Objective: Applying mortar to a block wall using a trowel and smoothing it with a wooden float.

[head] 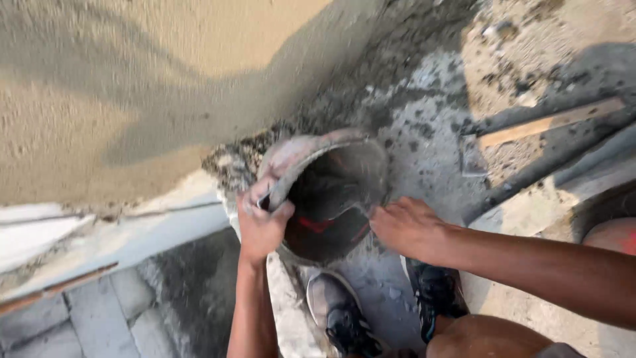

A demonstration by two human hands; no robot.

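The round, mortar-crusted grey bucket with a dark inside (331, 192) sits tipped between both hands, its mouth turned up toward the camera and its far rim leaning against the rough sand-coloured plastered wall (132, 86) — its axis runs from the person's feet up and away to the wall. The left hand (262, 222) clamps the near-left rim, fingers curled over the edge and pinching it together with what looks like a thin metal piece; I cannot tell what that is. The right hand (407, 225) lies at the right rim, fingers pressed together and bent onto the edge, touching it. Both are equally near the bucket. Below, two dark shoes (344, 318) stand on the grey cement-spattered ground (424, 146) — a pale wooden strip (550, 122) lies well apart, toward the far right
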